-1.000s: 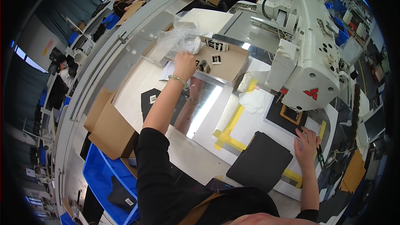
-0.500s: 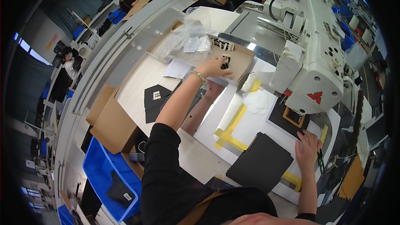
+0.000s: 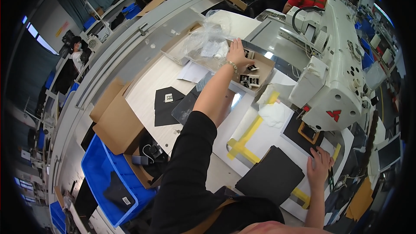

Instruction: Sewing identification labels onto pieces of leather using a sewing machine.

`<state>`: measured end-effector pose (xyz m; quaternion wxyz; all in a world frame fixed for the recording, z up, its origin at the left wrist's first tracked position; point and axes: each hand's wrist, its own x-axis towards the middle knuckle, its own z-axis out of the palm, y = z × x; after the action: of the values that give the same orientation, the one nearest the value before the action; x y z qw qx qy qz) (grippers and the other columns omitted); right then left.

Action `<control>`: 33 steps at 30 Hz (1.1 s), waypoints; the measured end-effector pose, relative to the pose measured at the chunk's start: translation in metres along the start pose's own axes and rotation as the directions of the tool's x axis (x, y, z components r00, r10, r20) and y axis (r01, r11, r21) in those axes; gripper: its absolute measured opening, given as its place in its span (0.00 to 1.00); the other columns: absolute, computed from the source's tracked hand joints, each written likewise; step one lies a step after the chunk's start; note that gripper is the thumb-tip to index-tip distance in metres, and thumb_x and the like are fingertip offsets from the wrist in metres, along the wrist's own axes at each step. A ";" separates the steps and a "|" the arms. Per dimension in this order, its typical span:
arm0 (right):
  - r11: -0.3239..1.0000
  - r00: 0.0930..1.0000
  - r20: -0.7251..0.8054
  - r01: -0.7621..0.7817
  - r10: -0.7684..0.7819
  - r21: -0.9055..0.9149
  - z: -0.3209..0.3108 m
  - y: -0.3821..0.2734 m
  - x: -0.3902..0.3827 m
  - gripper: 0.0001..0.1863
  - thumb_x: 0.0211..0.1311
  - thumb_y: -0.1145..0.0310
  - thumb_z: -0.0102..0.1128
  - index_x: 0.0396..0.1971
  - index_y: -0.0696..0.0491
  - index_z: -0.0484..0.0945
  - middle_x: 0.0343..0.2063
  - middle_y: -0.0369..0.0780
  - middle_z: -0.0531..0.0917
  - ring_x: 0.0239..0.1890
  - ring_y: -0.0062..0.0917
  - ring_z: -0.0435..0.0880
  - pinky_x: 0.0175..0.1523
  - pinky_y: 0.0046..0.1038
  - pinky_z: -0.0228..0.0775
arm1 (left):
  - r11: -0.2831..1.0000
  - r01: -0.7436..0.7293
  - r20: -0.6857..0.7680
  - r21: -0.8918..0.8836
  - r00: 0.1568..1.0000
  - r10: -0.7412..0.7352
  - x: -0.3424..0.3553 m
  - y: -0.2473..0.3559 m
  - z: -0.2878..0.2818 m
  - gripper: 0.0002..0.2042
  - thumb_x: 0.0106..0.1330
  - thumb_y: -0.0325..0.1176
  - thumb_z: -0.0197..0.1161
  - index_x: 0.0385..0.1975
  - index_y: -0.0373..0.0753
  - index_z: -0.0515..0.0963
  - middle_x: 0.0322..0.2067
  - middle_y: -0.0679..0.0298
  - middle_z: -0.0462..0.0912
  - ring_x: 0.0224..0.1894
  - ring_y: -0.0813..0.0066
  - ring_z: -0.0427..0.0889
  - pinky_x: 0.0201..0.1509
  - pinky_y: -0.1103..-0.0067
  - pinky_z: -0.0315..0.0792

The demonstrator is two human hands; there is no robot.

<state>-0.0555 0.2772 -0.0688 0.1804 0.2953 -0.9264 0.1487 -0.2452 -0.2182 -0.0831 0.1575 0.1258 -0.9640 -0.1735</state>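
My left hand [image 3: 239, 55] reaches into a shallow cardboard box [image 3: 264, 66], fingers stretched out and thumb apart. Small black-and-white labels [image 3: 250, 80] lie in the box's near end; others show beside my fingers, partly covered by the hand. My right hand [image 3: 320, 164] lies with fingers extended at the near edge of a black panel [image 3: 294, 129] under the sewing machine head [image 3: 331, 99]. On that panel sits an orange-brown frame [image 3: 308, 133]. Nearer to me is a stack of black panels [image 3: 271, 176].
A clear plastic bag [image 3: 206, 43] fills the box's left side. A black piece with a label [image 3: 167, 112] lies on the table. Left stand an open carton [image 3: 119, 121] and a blue bin [image 3: 97, 164]. Yellow tape [image 3: 247, 136] marks the white work surface. Other people work farther off.
My left hand has moved from the labels in the box's near part toward its far side, uncovering the near labels. My right hand has stayed put. The view has shifted slightly.
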 end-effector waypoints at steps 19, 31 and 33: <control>0.999 0.999 0.041 0.019 -0.018 -0.034 -0.002 0.004 0.002 0.18 0.51 0.71 0.64 0.46 0.48 0.81 0.48 0.38 0.78 0.49 0.30 0.75 0.55 0.35 0.53 | 0.678 0.286 0.405 -0.677 0.914 0.018 -0.042 0.046 -0.024 0.55 0.62 0.45 0.66 0.69 0.26 0.26 0.63 0.32 0.61 0.65 0.52 0.67 0.64 0.72 0.65; 0.998 0.998 0.023 0.052 -0.051 -0.047 0.002 0.001 0.000 0.17 0.53 0.72 0.63 0.45 0.50 0.81 0.48 0.38 0.79 0.50 0.30 0.75 0.57 0.35 0.52 | 0.995 -0.047 -0.740 -0.084 0.672 -0.030 -0.096 -0.167 -0.144 0.20 0.54 0.15 0.50 0.45 0.41 0.80 0.46 0.58 0.82 0.50 0.61 0.77 0.53 0.69 0.68; 0.997 0.998 0.009 0.068 -0.068 -0.033 0.006 0.003 -0.002 0.15 0.51 0.74 0.64 0.42 0.50 0.82 0.46 0.37 0.79 0.49 0.29 0.76 0.57 0.35 0.52 | 0.972 0.106 -0.479 0.210 0.878 0.008 -0.113 -0.210 -0.125 0.24 0.56 0.16 0.49 0.46 0.49 0.83 0.49 0.63 0.83 0.52 0.62 0.79 0.51 0.68 0.71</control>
<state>-0.0571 0.2778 -0.0753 0.1864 0.3242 -0.9188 0.1260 -0.0590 -0.4122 -0.0800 0.3695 0.2064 -0.9056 -0.0287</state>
